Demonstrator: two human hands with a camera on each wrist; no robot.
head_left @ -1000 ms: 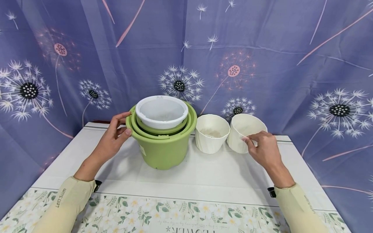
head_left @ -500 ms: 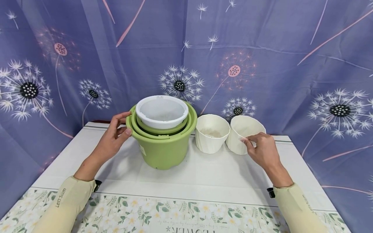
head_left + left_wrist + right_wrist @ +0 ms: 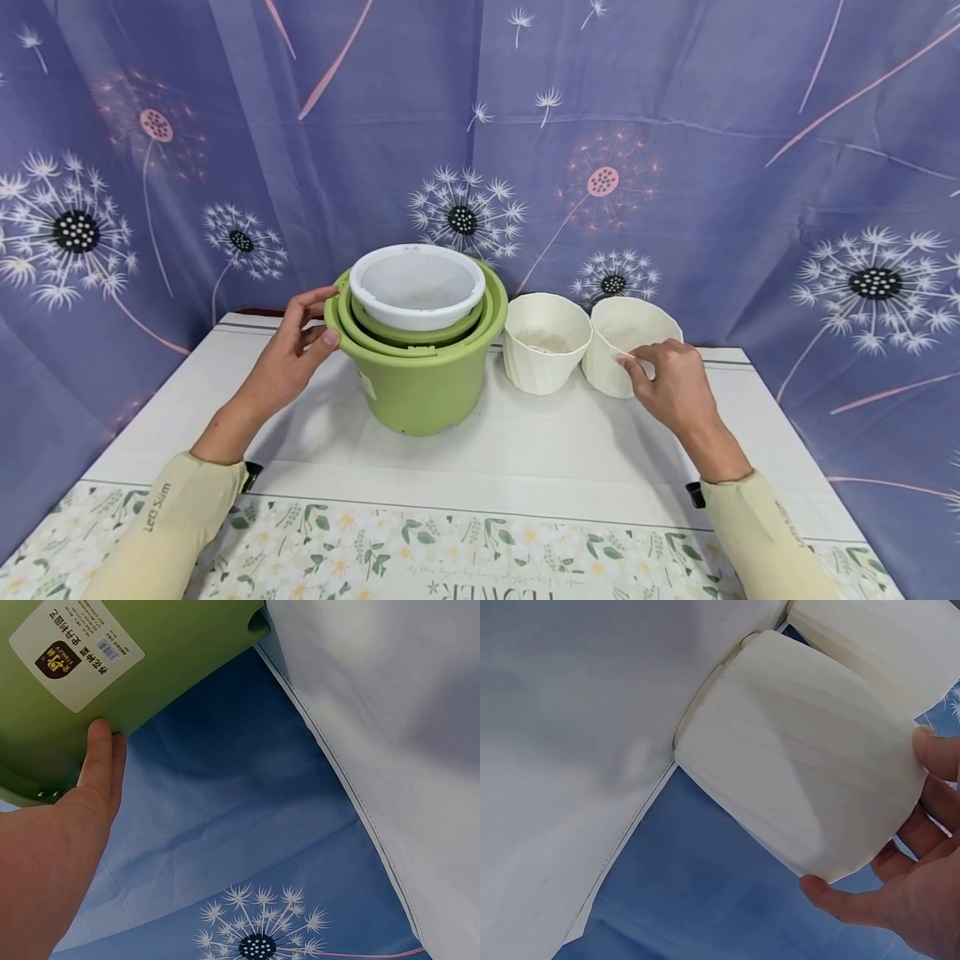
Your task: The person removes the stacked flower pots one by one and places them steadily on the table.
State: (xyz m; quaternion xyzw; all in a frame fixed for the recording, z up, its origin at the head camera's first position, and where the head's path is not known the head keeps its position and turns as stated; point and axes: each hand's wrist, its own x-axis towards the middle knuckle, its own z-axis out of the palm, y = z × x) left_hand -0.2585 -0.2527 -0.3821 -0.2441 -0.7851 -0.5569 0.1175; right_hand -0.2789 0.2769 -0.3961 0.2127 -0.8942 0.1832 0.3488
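Green flowerpots are nested in a large outer green flowerpot (image 3: 423, 392), with a white flowerpot (image 3: 417, 317) as the innermost. My left hand (image 3: 294, 343) holds the outer pot's left rim. In the left wrist view, two fingers (image 3: 96, 761) lie against its wall beneath the rim, near a paper label (image 3: 75, 652); the thumb is hidden there. To the right stand two cream, ribbed flowerpots. My right hand (image 3: 675, 383) grips the front right rim of the right cream flowerpot (image 3: 604, 367). Beside it, the left cream flowerpot (image 3: 536, 371) stands untouched, with brownish residue inside.
Everything stands on a table with a white cloth (image 3: 525, 454), whose front band is printed with flowers. A purple curtain (image 3: 480, 125) with dandelion prints hangs right behind the pots. The stack stands close to the left cream pot.
My right hand has shifted slightly left and toward me with the right cream flowerpot, which now sits closer beside the left one. My left hand and the stack have stayed in place.
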